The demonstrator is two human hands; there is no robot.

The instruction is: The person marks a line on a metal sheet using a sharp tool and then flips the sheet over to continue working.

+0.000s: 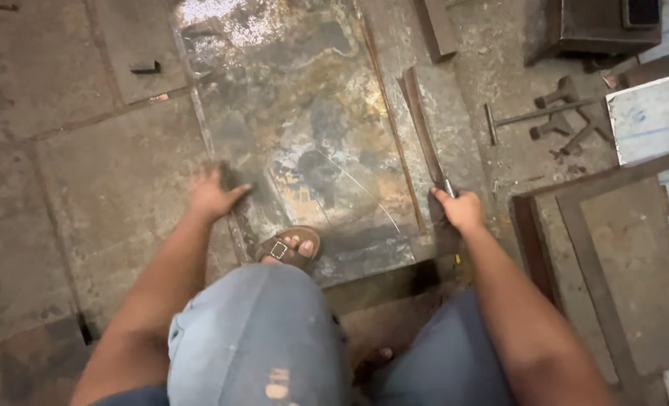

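A person squatted over a rusty steel sheet on the floor, a sandalled foot pinning its near edge, probably to steady it. At nine o'clock, the left hand pressed flat, grip released, on the sheet's left edge. At three o'clock, the right hand clenched a flat bar lying along the right edge. Beyond, bare floor lay at ten o'clock; a hammer at two.

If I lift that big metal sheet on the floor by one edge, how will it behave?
The metal sheet looks thin and wide, so it would probably flex and sag rather than stay rigid. It is likely heavy for one hand; the left hand and a sandalled foot already rest on it. Its edges may be sharp.
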